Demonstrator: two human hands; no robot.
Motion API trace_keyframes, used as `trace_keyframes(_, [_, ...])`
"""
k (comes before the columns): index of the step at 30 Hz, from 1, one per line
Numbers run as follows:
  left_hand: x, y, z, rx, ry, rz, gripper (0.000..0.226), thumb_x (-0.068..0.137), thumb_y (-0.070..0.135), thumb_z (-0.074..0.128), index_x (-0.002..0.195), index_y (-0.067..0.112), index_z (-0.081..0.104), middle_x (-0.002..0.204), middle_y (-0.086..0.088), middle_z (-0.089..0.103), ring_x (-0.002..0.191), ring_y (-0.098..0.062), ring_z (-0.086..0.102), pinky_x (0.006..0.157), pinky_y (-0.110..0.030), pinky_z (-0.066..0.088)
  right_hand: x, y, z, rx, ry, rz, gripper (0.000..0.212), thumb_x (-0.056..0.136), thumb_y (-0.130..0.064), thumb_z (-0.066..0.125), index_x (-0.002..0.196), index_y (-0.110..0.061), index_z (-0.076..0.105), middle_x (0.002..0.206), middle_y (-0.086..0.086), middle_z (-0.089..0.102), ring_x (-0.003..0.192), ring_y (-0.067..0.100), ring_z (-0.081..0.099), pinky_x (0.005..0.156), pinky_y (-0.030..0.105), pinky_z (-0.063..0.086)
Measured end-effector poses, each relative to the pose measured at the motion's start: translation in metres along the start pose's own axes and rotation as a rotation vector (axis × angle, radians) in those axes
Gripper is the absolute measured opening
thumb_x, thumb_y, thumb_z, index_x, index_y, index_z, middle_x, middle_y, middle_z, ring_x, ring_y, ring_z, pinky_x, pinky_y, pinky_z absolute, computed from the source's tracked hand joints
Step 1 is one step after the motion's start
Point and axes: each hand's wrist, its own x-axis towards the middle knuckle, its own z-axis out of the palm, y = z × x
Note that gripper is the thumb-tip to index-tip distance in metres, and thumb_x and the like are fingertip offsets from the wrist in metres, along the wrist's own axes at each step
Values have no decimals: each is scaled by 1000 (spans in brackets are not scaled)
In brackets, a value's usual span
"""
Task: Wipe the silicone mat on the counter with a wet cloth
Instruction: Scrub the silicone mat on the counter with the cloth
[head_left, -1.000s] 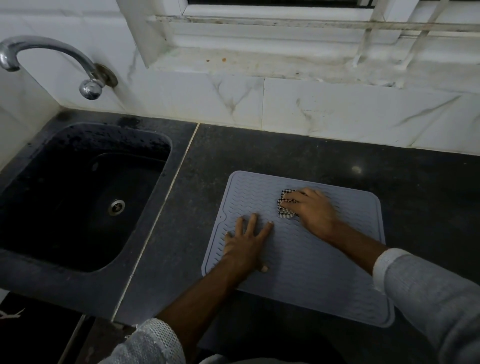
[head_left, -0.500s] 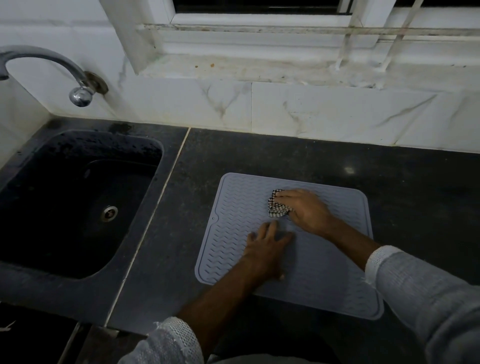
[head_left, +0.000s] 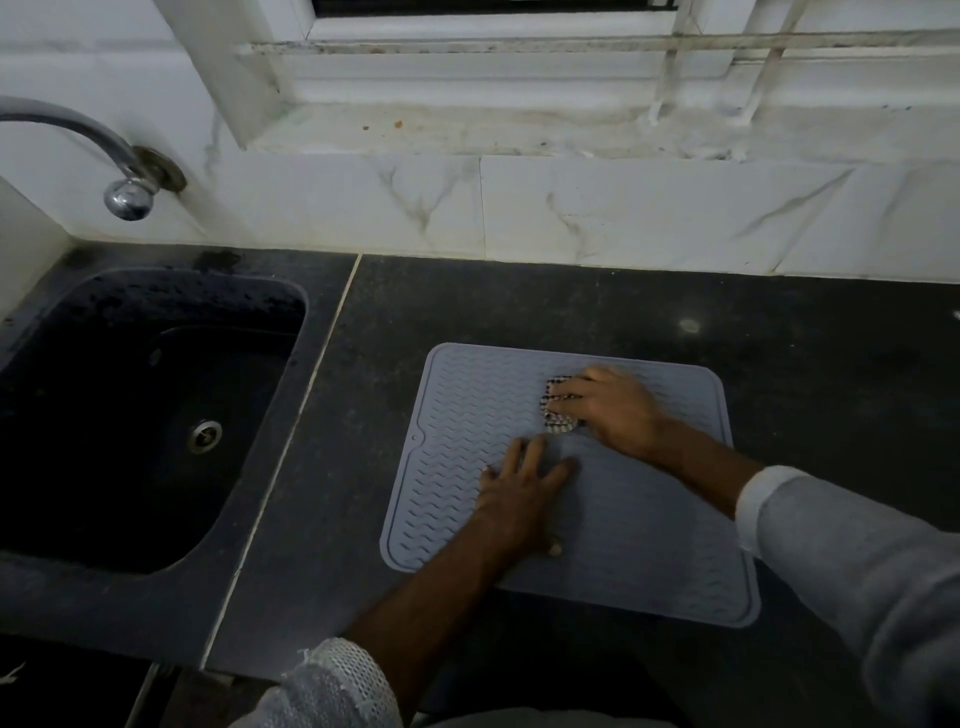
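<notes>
Step in hand: while my left hand (head_left: 522, 491) lies flat on the silicone mat (head_left: 639, 551) to pin it, my right hand (head_left: 610, 408) presses the cloth (head_left: 557, 415) onto the far middle of the mat, so I judge this as mid-wipe.

Right grip: fingers laid narrow over the checked cloth, bunched small beneath them, holding it down against the ribs.

Left grip: wide and flat, palm down, holding nothing; it only bears on the mat near its middle, just near of the cloth.

Where the mat is: flat on the dark surface (head_left: 805, 364), right of the sink (head_left: 130, 415), its far edge well short of the tiled wall (head_left: 597, 213).

How far along: I cannot tell which parts are already wet; the light is dim and the mat shows no clear sheen.

Next move calls for: a firm sweep along the wavy ridges, probably toward the left or near edges, with steady downward pressure.

What stands in the way: my own left hand sits right in the near path of the cloth, so it will likely need to shift.

Around: a tap (head_left: 124, 176) over the sink at far left, a stained window ledge (head_left: 467, 124) above the tiles; nothing else rests on the surface by the mat.
</notes>
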Motion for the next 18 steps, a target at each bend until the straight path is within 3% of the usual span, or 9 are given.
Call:
trace_keyframes(4, [2,0,0,-5,-4,5,110,70,41,79,149,41,2,158,-4,-15,143,-37,-15,109,-68,11,-6,11,-13,-51,-50,63,35,86,-19,56,121,-25,60,128,-2,59,116,22,47,99,36,33])
trace_keyframes(7, [3,1,-3,0,-29,4,111,70,41,79,149,41,0,158,-5,-16,143,-38,-15,108,-69,11,15,-6,-19,-17,24,100,37,86,-20,58,123,-22,59,129,0,58,111,24,48,93,36,34])
trace_keyframes(9, [5,2,-4,4,-48,2,112,71,40,79,149,41,-2,158,-6,-17,142,-38,-16,107,-69,10,31,-23,-15,-10,51,76,40,86,-18,60,126,-21,56,134,1,55,116,25,45,96,38,34])
trace_keyframes(12, [5,4,-3,13,-53,-17,115,70,40,80,150,39,-3,157,-6,-17,143,-38,-16,108,-69,9,41,-39,-3,-48,-40,9,44,87,-22,60,131,-23,52,141,-1,47,126,24,38,105,39,29])
trace_keyframes(18, [5,2,-3,-18,-47,-7,113,70,38,80,150,40,1,157,-4,-16,143,-38,-16,107,-70,10,-11,2,-1,-34,-3,33,40,88,-19,58,127,-23,56,138,2,51,124,27,43,102,39,31])
